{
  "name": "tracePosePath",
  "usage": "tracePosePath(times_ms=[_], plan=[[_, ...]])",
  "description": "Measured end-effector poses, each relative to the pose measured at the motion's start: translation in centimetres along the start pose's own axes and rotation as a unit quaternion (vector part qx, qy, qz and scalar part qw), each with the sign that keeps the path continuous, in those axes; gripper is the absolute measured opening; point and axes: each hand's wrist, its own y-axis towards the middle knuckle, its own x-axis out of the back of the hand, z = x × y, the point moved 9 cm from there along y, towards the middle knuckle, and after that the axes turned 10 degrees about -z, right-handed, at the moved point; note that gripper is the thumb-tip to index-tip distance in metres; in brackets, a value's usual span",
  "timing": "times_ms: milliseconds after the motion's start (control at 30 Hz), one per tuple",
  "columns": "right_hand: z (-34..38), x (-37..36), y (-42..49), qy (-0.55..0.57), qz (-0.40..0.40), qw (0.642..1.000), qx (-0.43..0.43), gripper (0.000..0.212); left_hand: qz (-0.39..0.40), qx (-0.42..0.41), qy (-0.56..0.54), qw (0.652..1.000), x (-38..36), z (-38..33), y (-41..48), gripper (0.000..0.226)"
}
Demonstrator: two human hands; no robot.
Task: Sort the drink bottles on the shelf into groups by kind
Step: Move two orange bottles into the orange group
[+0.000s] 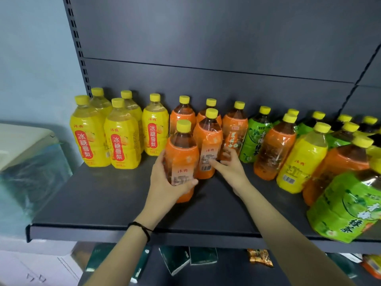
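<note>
Left hand [171, 178] has thumb and fingers wrapped round an orange-label bottle [181, 159] with a yellow cap. It's upright, out at the front of the orange bunch on the dark grey shelf [99, 195]. Honestly can't tell if the base is on the shelf or lifted a hair.

Right hand [228, 166] grips a second orange bottle [208, 141] just behind and to the right of the first one. The thumb lies flat on the barcode part of the label and the other fingers are curled round the far side. The two bottles are touching, or as good as.

Behind those, three more orange bottles [182, 118] stand in a row by the back panel. Over on the left, five yellow pear-drink bottles [121, 145] stand bunched together, labels facing out.

The right side is a mixed bag:
- green tea bottles [254, 139] next to the orange bunch
- a lone orange bottle [274, 153] in front of them
- a yellow bottle [301, 162] with its barcode side showing
- a big green tea bottle [346, 209] tilted, near the front edge, close to the camera

There's a black cord bracelet [142, 228] on the left wrist. The shelf below has dark green packets [177, 259] and an orange snack bag [260, 258]. A white box [24, 141] sits left of the shelving.
</note>
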Motion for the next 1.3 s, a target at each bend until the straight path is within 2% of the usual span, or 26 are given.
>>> tracePosePath(times_ms=[100,233,367,467,567,633,667,767,833,900,1000,1133,1300], plan=[[0.4,-1.1,1.8,0.041,0.029,0.999,0.015,0.095,0.008,-0.003,0.002,1.0,-1.1,0.6,1.1,0.117],[0.0,-2.2,2.6,0.098,0.083,0.992,0.01,0.101,0.041,0.009,0.0,0.999,-1.6,1.1,2.9,0.108],[-0.5,-2.1,2.4,0.087,0.064,0.994,0.006,0.1,0.089,0.024,-0.02,0.996,-0.7,1.9,4.4,0.092],[-0.9,-1.8,1.7,0.05,0.054,0.997,0.013,0.091,0.055,0.024,-0.015,0.998,1.7,2.9,5.6,0.085],[-0.9,-1.3,1.5,0.08,0.047,0.996,0.002,0.071,0.008,0.046,-0.041,0.998,3.2,4.1,5.7,0.074],[-0.9,-1.6,1.8,0.118,0.076,0.99,-0.017,0.056,0.01,0.06,-0.054,0.997,2.6,4.5,4.8,0.075],[-0.9,-2.1,1.9,0.135,0.099,0.986,-0.025,0.054,0.016,0.064,-0.057,0.996,2.0,4.6,4.4,0.079],[-0.8,-2.9,2.3,0.166,0.134,0.977,-0.026,0.071,0.005,0.058,-0.056,0.997,1.0,4.3,4.1,0.082],[-0.6,-2.8,2.3,0.144,0.138,0.98,-0.015,0.096,-0.011,0.045,-0.044,0.998,1.1,4.0,4.2,0.078],[-0.7,-2.5,2.0,0.103,0.135,0.986,-0.004,0.109,-0.008,0.041,-0.037,0.998,1.2,4.0,4.0,0.081],[-1.3,-1.5,1.0,0.081,0.118,0.99,0.003,0.107,-0.004,0.045,-0.043,0.998,0.8,4.0,3.7,0.091],[-1.5,-1.1,-0.6,0.15,0.097,0.984,0.018,0.097,-0.048,0.066,-0.067,0.994,-0.1,4.4,3.6,0.099],[-1.4,-0.9,-0.8,0.192,0.049,0.98,0.011,0.093,-0.059,0.047,-0.041,0.996,-0.6,4.8,4.7,0.098]])
